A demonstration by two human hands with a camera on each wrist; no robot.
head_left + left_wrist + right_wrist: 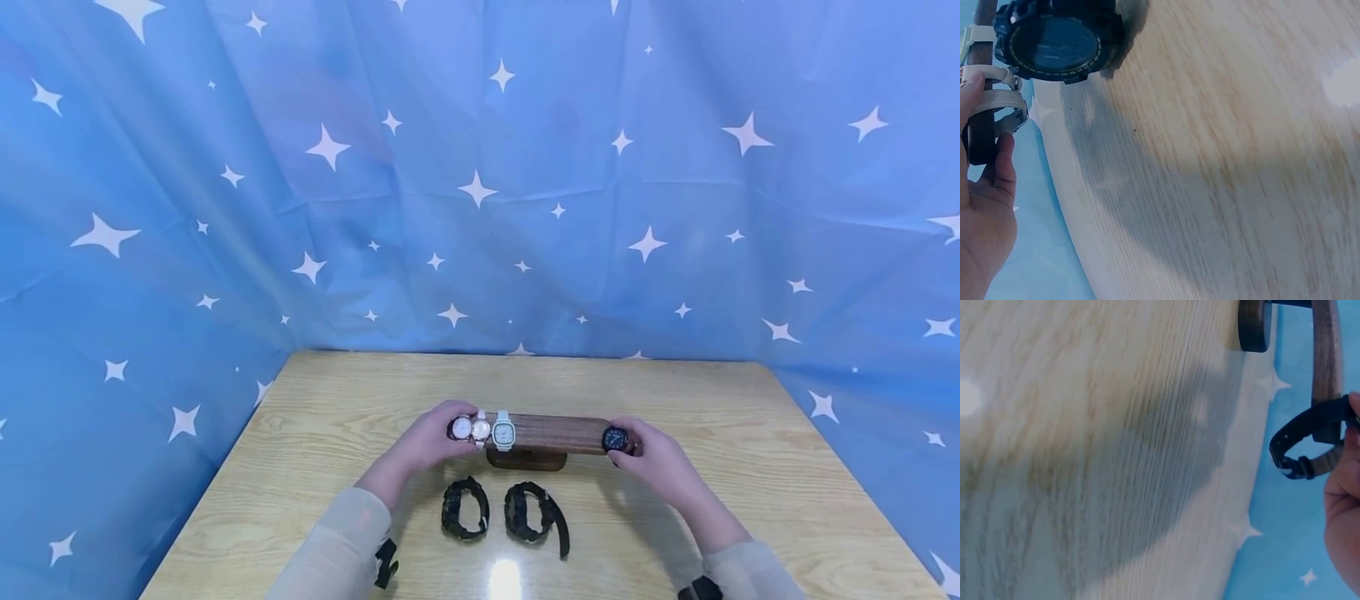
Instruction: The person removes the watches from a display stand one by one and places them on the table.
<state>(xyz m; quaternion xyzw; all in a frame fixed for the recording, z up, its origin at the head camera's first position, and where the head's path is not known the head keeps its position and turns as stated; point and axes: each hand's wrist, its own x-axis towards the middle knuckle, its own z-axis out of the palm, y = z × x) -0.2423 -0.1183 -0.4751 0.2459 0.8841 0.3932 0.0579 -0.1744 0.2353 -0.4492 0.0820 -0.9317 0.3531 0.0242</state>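
L hand (433,433) pinching 1 of 3 pale watches (461,428); R hand (656,457), 1 blk watch (614,438).

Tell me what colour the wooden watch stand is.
The watch stand is dark reddish brown, seen best in the head view.

The left grip (435,435) covered the left end of the bar (562,434); the right grip (660,460) hid its other end and part of the black watch (615,439). Beside the left grip, the dials of the pale watches (481,430) were too small to read. Between the grips, the base (527,465) was partly hidden. Below the left grip, the sleeve (330,542) partly hid a black object (386,563), too unclear to name. In the left wrist view, the edges cut that grip and, beside it, a loose watch (1054,44), its display unreadable. In the right wrist view, the right grip was cut off, the black watch's dial out of sight.
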